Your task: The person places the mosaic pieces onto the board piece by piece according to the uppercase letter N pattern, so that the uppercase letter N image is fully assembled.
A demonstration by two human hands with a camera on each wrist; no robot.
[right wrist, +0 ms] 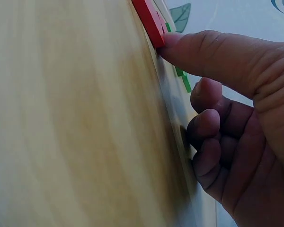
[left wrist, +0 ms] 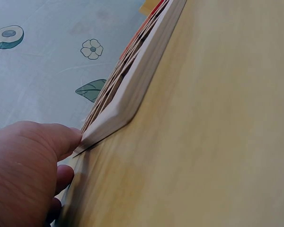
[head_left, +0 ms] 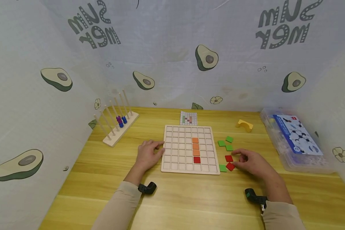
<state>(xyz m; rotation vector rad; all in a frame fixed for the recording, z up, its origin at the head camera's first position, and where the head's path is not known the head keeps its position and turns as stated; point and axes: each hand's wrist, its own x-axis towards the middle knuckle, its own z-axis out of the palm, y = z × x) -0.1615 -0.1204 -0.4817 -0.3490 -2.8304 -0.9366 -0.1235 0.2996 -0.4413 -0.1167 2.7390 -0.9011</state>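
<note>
A wooden grid board [head_left: 178, 164] lies on the table with three orange tiles [head_left: 195, 146] and a red tile [head_left: 196, 160] in one column. At its left edge, my left hand [head_left: 147, 155] rests with thumb and index finger against the rim; the left wrist view shows the thumb on the board's side [left wrist: 132, 90]. To the right of the board, my right hand [head_left: 251, 162] touches a loose red tile [head_left: 230, 166] with the thumb, index finger extended and other fingers bent. Another red tile [head_left: 228, 158] lies between thumb and index finger. Several green tiles [head_left: 229, 139] are nearby.
Behind the board lies a printed pattern card [head_left: 188, 118]. A peg rack [head_left: 120, 131] with purple and blue pieces stands at the back left. A yellow arch block [head_left: 245, 125] and a clear plastic box [head_left: 287, 156] with a blue label are on the right.
</note>
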